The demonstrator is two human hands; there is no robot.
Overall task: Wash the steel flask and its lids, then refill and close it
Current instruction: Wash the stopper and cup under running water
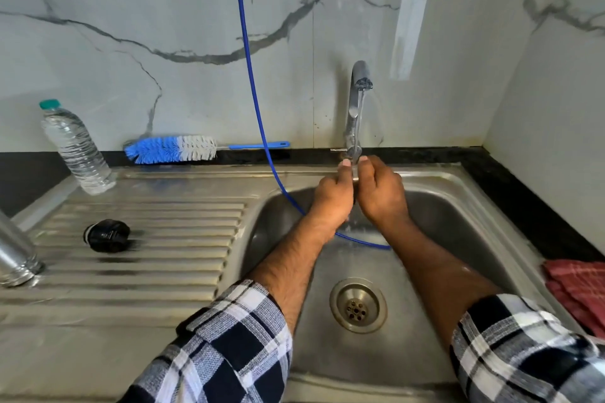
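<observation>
Both hands, left hand (334, 193) and right hand (381, 193), fingers curled round a small steel lid (355, 173) under the tap (358, 101); flask (16, 258) and black lid (108, 235) wait left of the tap, refilling undone.

Blue hose (258, 114) and tap (355, 108) crowd the basin's (458, 239) back; its front lies open

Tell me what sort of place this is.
Most likely a home kitchen wash-up corner: a steel sink with a ribbed draining board, a running tap against a marble-look wall, and a bottle brush on the dark counter ledge.
</observation>
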